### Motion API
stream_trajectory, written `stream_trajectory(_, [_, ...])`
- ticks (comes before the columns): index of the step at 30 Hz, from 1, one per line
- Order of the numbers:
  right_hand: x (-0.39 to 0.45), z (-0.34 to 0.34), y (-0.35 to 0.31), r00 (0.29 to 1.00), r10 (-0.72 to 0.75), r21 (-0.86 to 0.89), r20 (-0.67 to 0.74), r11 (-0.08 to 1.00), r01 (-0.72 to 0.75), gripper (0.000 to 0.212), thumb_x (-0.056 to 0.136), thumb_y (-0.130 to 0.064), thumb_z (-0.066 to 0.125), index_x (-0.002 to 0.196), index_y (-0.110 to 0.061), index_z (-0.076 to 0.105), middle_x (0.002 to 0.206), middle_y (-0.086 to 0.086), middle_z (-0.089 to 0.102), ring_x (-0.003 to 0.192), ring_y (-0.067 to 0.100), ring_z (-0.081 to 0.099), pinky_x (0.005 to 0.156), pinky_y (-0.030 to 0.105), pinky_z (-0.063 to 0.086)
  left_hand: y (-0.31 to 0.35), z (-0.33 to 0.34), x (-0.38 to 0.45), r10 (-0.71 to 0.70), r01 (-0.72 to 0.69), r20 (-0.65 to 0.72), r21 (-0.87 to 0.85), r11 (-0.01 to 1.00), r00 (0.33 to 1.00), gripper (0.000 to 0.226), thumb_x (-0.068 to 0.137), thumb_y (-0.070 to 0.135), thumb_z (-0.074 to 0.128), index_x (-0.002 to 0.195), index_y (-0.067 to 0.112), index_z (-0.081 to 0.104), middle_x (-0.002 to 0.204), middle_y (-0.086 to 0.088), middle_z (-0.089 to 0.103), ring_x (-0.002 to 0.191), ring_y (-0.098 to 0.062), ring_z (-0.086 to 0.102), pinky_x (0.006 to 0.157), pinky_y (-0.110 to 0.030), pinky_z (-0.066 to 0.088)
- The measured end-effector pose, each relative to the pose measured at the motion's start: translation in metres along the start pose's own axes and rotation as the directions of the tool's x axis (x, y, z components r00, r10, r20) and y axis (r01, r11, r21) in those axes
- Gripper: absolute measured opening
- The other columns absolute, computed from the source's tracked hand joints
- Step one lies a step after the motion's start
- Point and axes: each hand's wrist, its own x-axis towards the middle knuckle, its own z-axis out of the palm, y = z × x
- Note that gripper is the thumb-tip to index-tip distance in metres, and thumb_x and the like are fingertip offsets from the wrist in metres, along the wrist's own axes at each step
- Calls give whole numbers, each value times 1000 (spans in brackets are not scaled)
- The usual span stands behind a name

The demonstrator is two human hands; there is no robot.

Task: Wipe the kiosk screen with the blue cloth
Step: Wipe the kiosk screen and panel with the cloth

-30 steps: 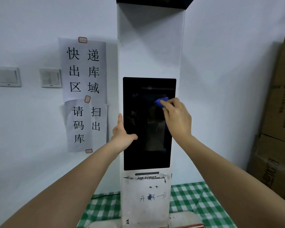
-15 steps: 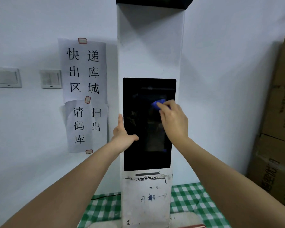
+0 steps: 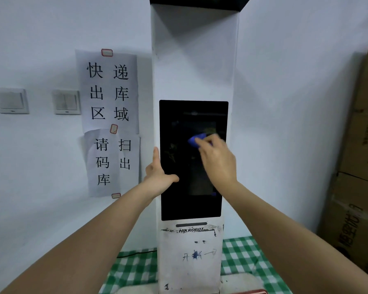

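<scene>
A tall white kiosk (image 3: 194, 60) stands against the wall, with a dark upright screen (image 3: 179, 200) set in its front. My right hand (image 3: 218, 161) presses a small blue cloth (image 3: 197, 139) flat against the screen's upper middle; only the cloth's top edge shows past my fingers. My left hand (image 3: 158, 171) grips the kiosk's left edge, thumb lying across the screen's left border, fingers wrapped around the side and hidden.
Paper signs (image 3: 109, 122) and two wall switches (image 3: 66, 102) hang on the wall to the left. Stacked cardboard boxes (image 3: 361, 166) stand close on the right. A green checked cloth (image 3: 240, 257) covers the surface under the kiosk base.
My right hand has slid the blue cloth a little left and down across the screen. My left hand keeps its grip on the kiosk's edge.
</scene>
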Motion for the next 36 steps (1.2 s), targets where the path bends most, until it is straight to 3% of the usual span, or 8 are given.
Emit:
stream_trajectory(2, [14,-4,-1,988,141,54,-61,989,-138,32,86,-6,62,116,-17,65,101,6,59,80,24,55,49,33,48,1,-2,0,2,-2,17,-4,1000,1000,101,88,15,60,147,42,-17,156,-5,9,138,-29,29,104,-43,35])
stream_trajectory(6, [10,9,-7,996,65,-5,-68,998,-66,37,77,1,70,111,-13,67,95,7,59,72,23,55,41,28,41,-2,-2,2,6,-6,5,-7,1000,1000,102,87,15,62,147,42,-17,156,-5,9,138,-29,29,105,-41,35])
stream_trajectory(12, [-4,13,-8,945,-308,-111,113,941,320,52,57,-4,84,105,-16,71,90,6,58,66,23,55,40,22,29,-5,1,3,15,-14,-15,16,1000,1000,103,87,16,61,146,44,-18,156,-5,8,135,-28,33,98,-34,34])
stream_trajectory(16, [15,1,-10,997,75,86,-36,994,-72,34,83,-6,65,116,-16,65,100,7,58,78,24,55,47,30,44,-8,-1,4,31,-30,-9,49,998,999,104,87,17,62,145,45,-19,155,-6,9,134,-29,34,103,-38,35])
stream_trajectory(18, [18,3,-13,983,162,92,-85,984,-154,33,86,-5,61,118,-13,64,100,8,58,78,24,55,48,32,46,-8,-2,5,29,-29,7,43,999,1000,103,87,17,61,145,46,-19,155,-6,9,133,-30,35,100,-38,37])
stream_trajectory(25, [-3,26,-22,994,-110,-71,0,991,110,53,65,0,79,114,-15,66,94,6,57,69,21,53,42,22,31,-13,0,8,42,-40,-30,54,998,999,104,86,17,62,144,47,-19,154,-7,11,135,-29,31,106,-39,32])
stream_trajectory(30, [-4,15,-13,906,-401,-135,137,898,418,57,55,-3,85,109,-15,70,91,6,59,66,23,55,44,24,29,-16,4,8,63,-68,-89,-49,997,994,100,86,15,62,148,43,-12,153,-8,17,133,-29,35,98,-34,34])
stream_trajectory(36, [28,12,-27,991,-101,-46,-91,994,97,38,74,-3,75,110,-15,68,96,8,60,71,24,56,40,25,39,-22,1,5,11,-9,10,-146,989,1000,94,86,18,62,152,29,-4,159,-2,8,144,-25,19,113,-39,24])
